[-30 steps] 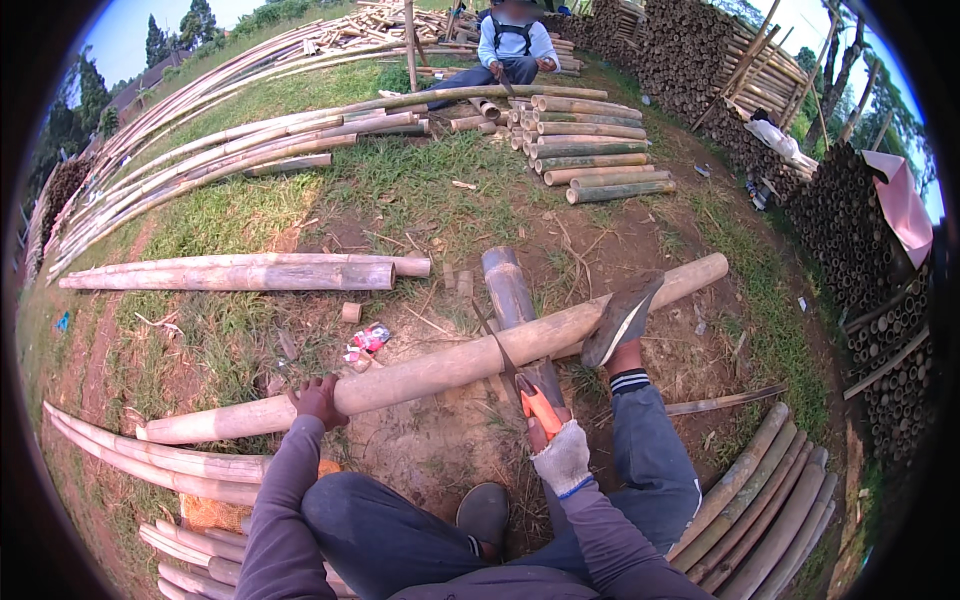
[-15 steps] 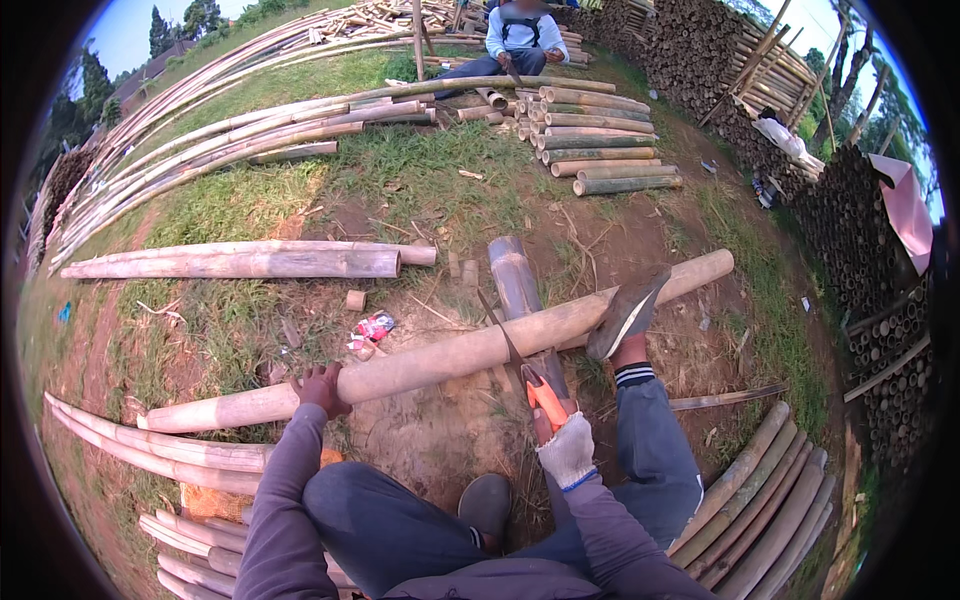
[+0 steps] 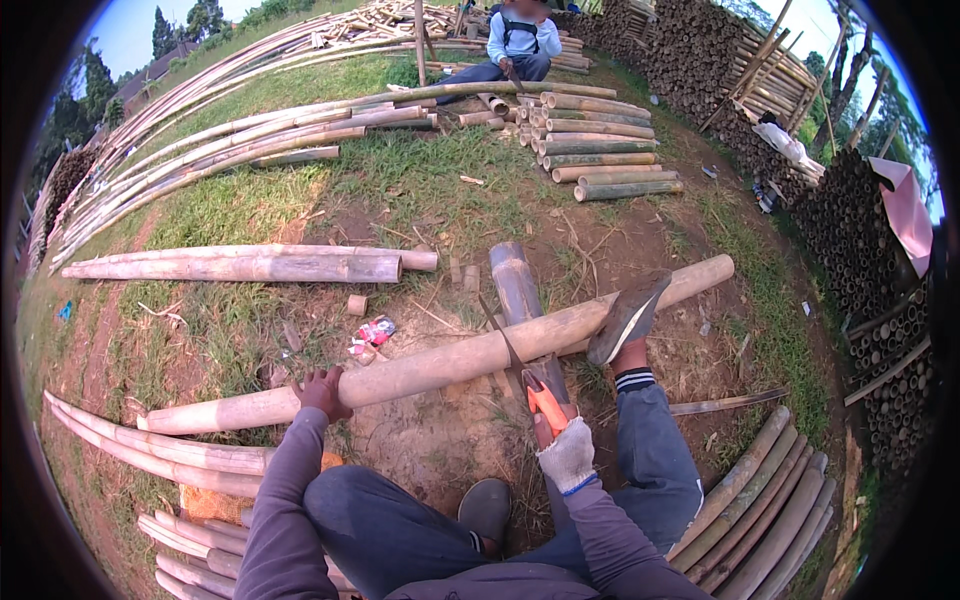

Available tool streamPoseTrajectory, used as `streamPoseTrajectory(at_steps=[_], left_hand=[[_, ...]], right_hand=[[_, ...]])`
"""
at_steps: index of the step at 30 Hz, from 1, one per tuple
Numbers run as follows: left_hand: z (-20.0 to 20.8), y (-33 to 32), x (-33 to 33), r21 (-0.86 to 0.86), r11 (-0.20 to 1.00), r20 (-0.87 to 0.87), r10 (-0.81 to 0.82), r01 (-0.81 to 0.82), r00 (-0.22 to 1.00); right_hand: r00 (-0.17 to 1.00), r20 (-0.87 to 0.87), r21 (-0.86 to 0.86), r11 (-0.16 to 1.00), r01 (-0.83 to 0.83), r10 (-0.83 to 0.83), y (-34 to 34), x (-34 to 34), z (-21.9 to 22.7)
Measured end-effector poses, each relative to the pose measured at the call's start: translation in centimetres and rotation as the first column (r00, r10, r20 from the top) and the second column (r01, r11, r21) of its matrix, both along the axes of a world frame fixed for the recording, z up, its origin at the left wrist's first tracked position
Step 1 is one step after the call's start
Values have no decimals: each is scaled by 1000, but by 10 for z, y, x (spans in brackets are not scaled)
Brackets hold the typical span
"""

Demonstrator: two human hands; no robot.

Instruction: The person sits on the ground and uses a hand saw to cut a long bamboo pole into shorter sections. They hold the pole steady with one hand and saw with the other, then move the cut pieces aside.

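Observation:
A thick, pale bamboo pole [image 3: 430,370] lies slantwise before me, rising from lower left to upper right across a darker bamboo log [image 3: 515,275]. My bare left hand [image 3: 322,392] wraps over the pole toward its left end. In a whitish knit glove, my right hand [image 3: 566,450] grips the orange handle of a handsaw [image 3: 546,402]. The saw's dark, narrow blade crosses the pole near its middle; how deep it sits I cannot tell. My right shoe [image 3: 630,318] rests on the pole toward its right end.
Cut bamboo lies at lower left [image 3: 165,440] and lower right [image 3: 745,480]. Two poles [image 3: 240,265] rest at mid left. Beyond are short bamboo lengths [image 3: 600,140], where a person [image 3: 520,45] sits holding a blade. Tall bamboo stacks [image 3: 860,230] line the right.
The saw and my right hand have shifted very slightly, while my left hand and the pole stay put. The seated person has raised a hand toward the head.

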State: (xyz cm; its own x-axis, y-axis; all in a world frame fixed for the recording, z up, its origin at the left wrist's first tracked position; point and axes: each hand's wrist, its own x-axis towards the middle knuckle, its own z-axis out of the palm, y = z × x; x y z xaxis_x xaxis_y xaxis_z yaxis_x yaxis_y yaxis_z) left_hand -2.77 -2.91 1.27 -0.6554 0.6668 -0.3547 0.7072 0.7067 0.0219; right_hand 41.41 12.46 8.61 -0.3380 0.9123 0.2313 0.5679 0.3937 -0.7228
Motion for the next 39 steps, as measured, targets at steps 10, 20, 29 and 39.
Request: streamPoseTrajectory(at_steps=[10,20,29,39], left_hand=[[0,-1,0,16,1000,-4,-2,2,1000],[0,0,2,17,1000,-13,2,-1,1000],[0,-2,1,7,1000,-11,-6,6,1000],[-3,-1,-1,14,1000,-9,6,-6,1000]], right_hand=[[995,-86,65,997,-41,47,3,-2,-2],[1000,-23,23,1000,17,-16,0,2,-4],[999,-46,25,1000,-13,14,1,0,-1],[997,-73,-12,1000,-19,18,1,-1,2]])
